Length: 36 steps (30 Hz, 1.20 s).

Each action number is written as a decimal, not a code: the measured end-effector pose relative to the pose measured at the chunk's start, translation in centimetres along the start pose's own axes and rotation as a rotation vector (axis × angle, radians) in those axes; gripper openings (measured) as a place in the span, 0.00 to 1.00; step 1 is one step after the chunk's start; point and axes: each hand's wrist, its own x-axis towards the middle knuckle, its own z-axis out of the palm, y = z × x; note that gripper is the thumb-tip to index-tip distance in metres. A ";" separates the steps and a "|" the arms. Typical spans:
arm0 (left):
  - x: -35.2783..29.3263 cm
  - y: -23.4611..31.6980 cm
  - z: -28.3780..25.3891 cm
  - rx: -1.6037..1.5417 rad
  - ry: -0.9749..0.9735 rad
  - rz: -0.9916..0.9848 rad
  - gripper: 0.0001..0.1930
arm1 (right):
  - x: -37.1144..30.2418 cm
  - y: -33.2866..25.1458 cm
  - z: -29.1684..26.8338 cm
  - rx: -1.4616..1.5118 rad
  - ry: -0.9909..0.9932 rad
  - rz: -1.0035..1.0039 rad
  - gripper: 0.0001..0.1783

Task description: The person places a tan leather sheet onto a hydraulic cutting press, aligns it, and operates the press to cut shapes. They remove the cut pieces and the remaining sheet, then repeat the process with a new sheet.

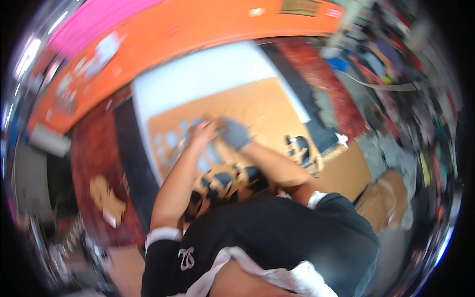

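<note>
Both hands meet over a tan sheet (pixel 257 101) that has many cut-out openings and lies on a white sheet (pixel 198 74). My left hand (pixel 203 132) is bare, its fingers drawn together close beside the right. A grey glove covers my right hand (pixel 234 133), and its fingers curl in toward the left fingertips. Whatever is between them is small and blurred, so I cannot make it out. Pale grey shapes show through the openings around my left hand. Nearer my body, the sheet's cut edge (pixel 222 179) has larger openings with black showing through.
An orange surface (pixel 213 27) runs along the far side, with pink material (pixel 99 22) at its left. A cut tan piece (pixel 106 198) lies on the reddish surface (pixel 94 163) at left. At right are a cardboard piece (pixel 346 171) and a heap of mixed items (pixel 383 59).
</note>
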 end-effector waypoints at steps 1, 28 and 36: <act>0.6 0.0 -0.3 0.035 -0.108 0.137 0.14 | 0.4 -0.2 0.3 -0.011 -0.065 0.121 0.13; 0.9 1.3 -1.9 1.293 0.332 0.501 0.22 | -0.5 2.1 -1.5 0.461 0.084 0.246 0.14; 0.6 0.9 -2.2 1.274 0.298 0.519 0.23 | -1.9 0.1 -5.7 0.710 0.429 0.291 0.14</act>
